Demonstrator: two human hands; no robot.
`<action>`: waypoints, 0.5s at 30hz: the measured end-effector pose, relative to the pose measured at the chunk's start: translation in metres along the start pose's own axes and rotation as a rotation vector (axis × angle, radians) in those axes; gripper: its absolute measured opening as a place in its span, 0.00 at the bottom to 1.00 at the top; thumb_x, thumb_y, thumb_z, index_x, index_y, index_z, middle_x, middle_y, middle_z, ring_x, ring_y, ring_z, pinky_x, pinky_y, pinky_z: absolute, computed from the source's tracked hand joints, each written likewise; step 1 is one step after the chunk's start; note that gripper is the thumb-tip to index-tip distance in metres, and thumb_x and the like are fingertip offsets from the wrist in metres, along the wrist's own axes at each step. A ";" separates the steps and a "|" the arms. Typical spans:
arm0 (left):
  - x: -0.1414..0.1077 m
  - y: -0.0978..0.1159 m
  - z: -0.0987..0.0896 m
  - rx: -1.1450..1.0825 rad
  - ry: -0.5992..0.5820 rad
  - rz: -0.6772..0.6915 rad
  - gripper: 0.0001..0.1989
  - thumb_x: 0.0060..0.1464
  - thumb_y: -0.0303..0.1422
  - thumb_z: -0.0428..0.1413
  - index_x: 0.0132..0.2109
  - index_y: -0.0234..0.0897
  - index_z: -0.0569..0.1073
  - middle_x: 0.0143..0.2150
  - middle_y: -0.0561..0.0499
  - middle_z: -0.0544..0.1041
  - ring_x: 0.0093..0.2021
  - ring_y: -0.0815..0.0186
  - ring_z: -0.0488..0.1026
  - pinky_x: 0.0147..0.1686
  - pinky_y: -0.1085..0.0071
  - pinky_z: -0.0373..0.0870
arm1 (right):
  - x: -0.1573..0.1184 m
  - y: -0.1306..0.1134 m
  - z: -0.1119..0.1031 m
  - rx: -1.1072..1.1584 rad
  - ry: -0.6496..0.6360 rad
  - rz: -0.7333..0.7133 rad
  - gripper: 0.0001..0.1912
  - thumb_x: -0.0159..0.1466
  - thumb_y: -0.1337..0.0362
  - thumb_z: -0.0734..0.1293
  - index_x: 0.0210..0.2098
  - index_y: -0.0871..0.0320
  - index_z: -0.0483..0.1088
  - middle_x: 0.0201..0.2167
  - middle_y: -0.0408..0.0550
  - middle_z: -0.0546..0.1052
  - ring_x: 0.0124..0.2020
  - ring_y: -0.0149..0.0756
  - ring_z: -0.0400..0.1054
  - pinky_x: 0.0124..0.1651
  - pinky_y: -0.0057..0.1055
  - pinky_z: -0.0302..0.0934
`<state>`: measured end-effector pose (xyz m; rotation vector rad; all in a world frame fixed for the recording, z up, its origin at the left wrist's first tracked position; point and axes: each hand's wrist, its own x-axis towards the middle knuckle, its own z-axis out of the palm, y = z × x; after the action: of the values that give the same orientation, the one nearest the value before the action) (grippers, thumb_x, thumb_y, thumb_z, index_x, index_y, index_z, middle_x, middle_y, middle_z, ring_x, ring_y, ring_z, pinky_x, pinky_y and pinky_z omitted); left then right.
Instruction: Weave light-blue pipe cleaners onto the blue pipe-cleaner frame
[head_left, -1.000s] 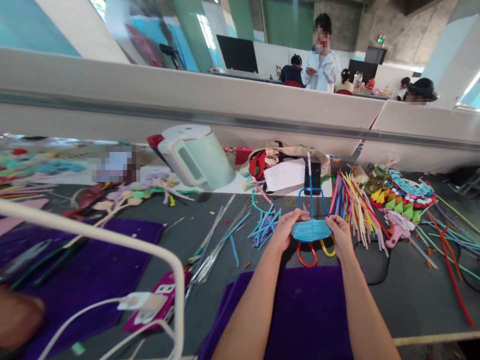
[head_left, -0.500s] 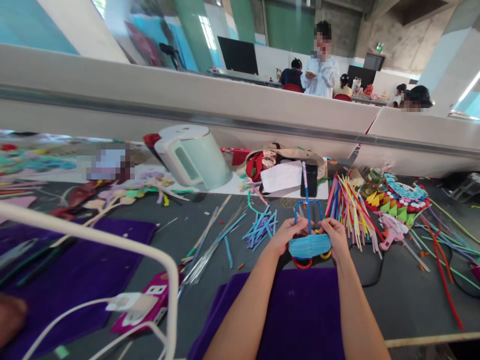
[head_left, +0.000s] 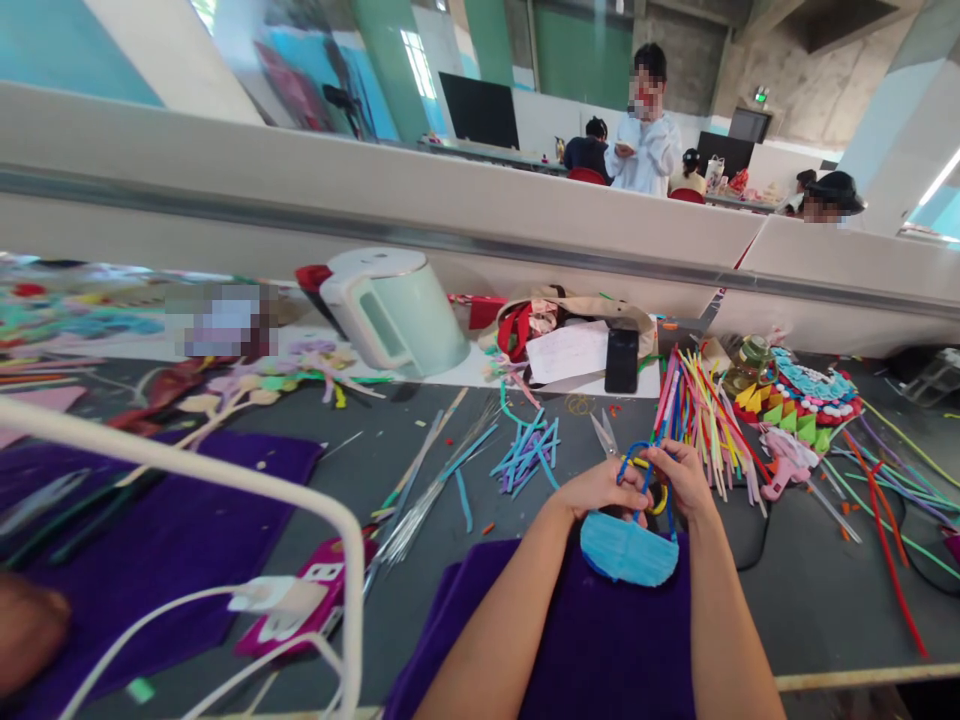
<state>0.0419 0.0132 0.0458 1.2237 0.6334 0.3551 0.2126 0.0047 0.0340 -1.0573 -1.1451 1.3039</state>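
Note:
A small light-blue half-round piece, which looks like a little bag made of pipe cleaners, hangs over the purple cloth. A darker blue pipe cleaner loop rises from it like a handle. My left hand is closed on the blue pipe cleaner just above the flat body. With thumb and finger, my right hand pinches the loop near its top right. Scissors lie just behind my hands, blades pointing away; a yellow ring, apparently their handle, shows between the hands.
Colourful pipe cleaners lie in a bundle to the right, near a pink glue gun. Cut blue and purple pieces lie left of my hands. A kettle and phone stand behind. A white tube crosses the left foreground.
The light-blue piece has come nearer and tilted to show its flat face. My right hand has moved up onto the loop, and the scissor blades have come into view.

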 end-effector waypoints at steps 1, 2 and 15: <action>0.001 0.000 0.001 0.006 0.004 -0.001 0.13 0.41 0.39 0.65 0.29 0.34 0.75 0.24 0.47 0.79 0.20 0.66 0.73 0.21 0.75 0.65 | -0.001 -0.001 0.000 -0.019 0.016 -0.010 0.17 0.51 0.51 0.71 0.23 0.60 0.73 0.12 0.36 0.62 0.15 0.23 0.49 0.19 0.23 0.42; 0.001 0.000 0.002 0.011 0.015 -0.004 0.13 0.40 0.40 0.65 0.29 0.35 0.75 0.24 0.48 0.79 0.20 0.66 0.73 0.21 0.75 0.65 | -0.001 -0.001 0.001 -0.042 0.031 -0.027 0.17 0.52 0.51 0.71 0.22 0.60 0.72 0.13 0.36 0.62 0.16 0.23 0.50 0.19 0.23 0.43; 0.001 0.001 -0.001 0.040 0.044 0.007 0.16 0.39 0.42 0.66 0.29 0.34 0.75 0.23 0.48 0.78 0.21 0.68 0.72 0.22 0.75 0.66 | 0.002 -0.001 0.008 0.050 0.091 -0.037 0.17 0.52 0.51 0.71 0.25 0.58 0.68 0.13 0.33 0.60 0.13 0.22 0.48 0.17 0.22 0.40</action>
<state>0.0425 0.0146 0.0459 1.2596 0.6771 0.3769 0.2048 0.0061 0.0361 -1.0441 -1.0542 1.2366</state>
